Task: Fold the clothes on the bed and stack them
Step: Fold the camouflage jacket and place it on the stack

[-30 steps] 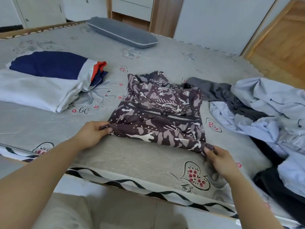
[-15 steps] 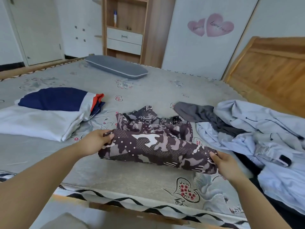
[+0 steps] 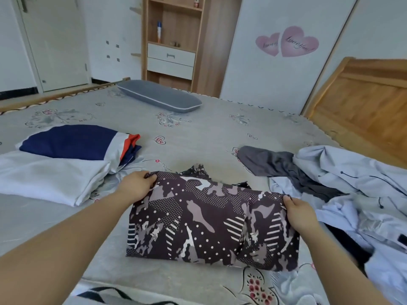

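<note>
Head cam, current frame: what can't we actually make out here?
- Fingertips of left hand and right hand: tucked under the patterned garment they grip.
- How many layers that garment has: its top layer hides them.
- Black cloth: mostly buried under the light blue clothes.
- White folded cloth: cut off by the left edge.
- Writing on the pink hearts: too small.

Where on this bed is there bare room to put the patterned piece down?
Bare mattress lies between the grey pillow and the patterned garment, and in front of the folded stack by the left arm. The right side is crowded with loose pale blue clothes and a dark grey garment.
</note>
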